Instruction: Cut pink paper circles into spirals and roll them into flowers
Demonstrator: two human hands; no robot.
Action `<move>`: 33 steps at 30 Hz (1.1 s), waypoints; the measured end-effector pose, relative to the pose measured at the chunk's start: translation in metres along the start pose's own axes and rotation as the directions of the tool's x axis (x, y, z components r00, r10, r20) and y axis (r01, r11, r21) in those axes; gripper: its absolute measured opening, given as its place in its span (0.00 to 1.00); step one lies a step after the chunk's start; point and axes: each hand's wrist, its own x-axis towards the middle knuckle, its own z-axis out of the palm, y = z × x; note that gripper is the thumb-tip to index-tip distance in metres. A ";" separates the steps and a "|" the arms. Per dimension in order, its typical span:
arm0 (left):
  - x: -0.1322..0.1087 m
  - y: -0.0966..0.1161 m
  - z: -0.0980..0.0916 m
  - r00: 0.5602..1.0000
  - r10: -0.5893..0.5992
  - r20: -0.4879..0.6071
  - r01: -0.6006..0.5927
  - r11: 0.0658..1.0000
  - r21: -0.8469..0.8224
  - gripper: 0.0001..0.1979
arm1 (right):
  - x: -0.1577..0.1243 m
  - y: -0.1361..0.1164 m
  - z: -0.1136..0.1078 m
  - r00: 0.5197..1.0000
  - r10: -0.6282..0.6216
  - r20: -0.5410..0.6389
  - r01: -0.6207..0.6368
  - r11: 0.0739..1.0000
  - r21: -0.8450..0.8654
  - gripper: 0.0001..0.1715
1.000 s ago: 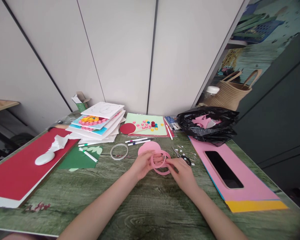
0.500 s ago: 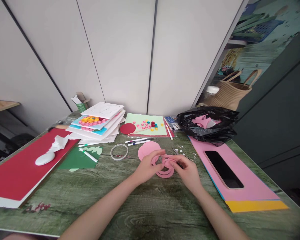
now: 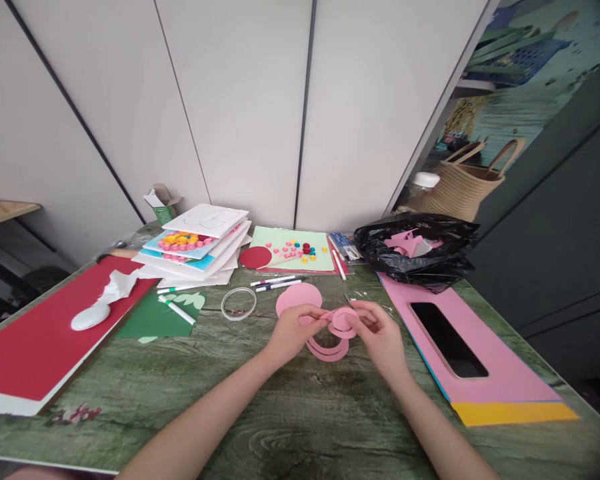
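Observation:
A pink paper spiral strip [image 3: 336, 328] hangs between both hands just above the green table. My left hand [image 3: 290, 330] pinches its left end, fingers closed. My right hand [image 3: 380, 337] grips the coiled part on the right, fingers curled round it. The loose outer loops droop onto the table below the hands. A pink paper disc [image 3: 295, 297] lies just behind my left hand.
A tape ring [image 3: 238, 303] and white markers [image 3: 277, 283] lie to the left. Red sheet [image 3: 45, 333], green paper [image 3: 155, 319], a stack of craft boards [image 3: 195, 247]. Right: pink sheet [image 3: 500, 380] with a phone [image 3: 447, 338], black bag [image 3: 415, 253] of scraps.
The spiral was flat rings between the hands; now it is pulled out and partly coiled. My right hand has shifted right and up, covering the scissors seen earlier.

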 end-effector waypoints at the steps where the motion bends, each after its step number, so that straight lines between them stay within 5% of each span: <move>1: 0.000 0.000 0.000 1.000 -0.001 -0.027 0.001 1.000 0.002 0.09 | 0.001 0.000 -0.001 1.000 0.018 0.000 -0.018 1.000 0.021 0.16; 12: 0.003 -0.008 -0.002 0.989 -0.002 -0.151 -0.006 0.998 -0.055 0.07 | 0.000 0.003 0.000 0.965 0.220 0.144 -0.251 0.934 0.254 0.06; 18: 0.004 -0.007 -0.002 0.987 -0.012 -0.157 -0.004 0.995 -0.098 0.09 | -0.001 -0.010 0.001 0.939 0.224 0.260 -0.300 0.904 0.303 0.15; 25: 0.002 -0.007 0.000 0.997 -0.032 -0.075 0.022 0.990 -0.140 0.11 | -0.001 -0.001 0.002 0.986 0.102 0.129 -0.098 0.994 -0.039 0.14; 29: 0.001 -0.003 0.001 0.999 -0.026 -0.022 0.023 0.990 -0.137 0.09 | 0.000 0.005 -0.003 1.000 -0.025 0.014 0.028 0.960 -0.278 0.13; 33: 0.001 -0.001 0.001 0.999 -0.038 0.012 0.039 0.988 -0.151 0.10 | 0.002 0.002 -0.006 0.986 -0.162 -0.034 0.142 0.932 -0.332 0.09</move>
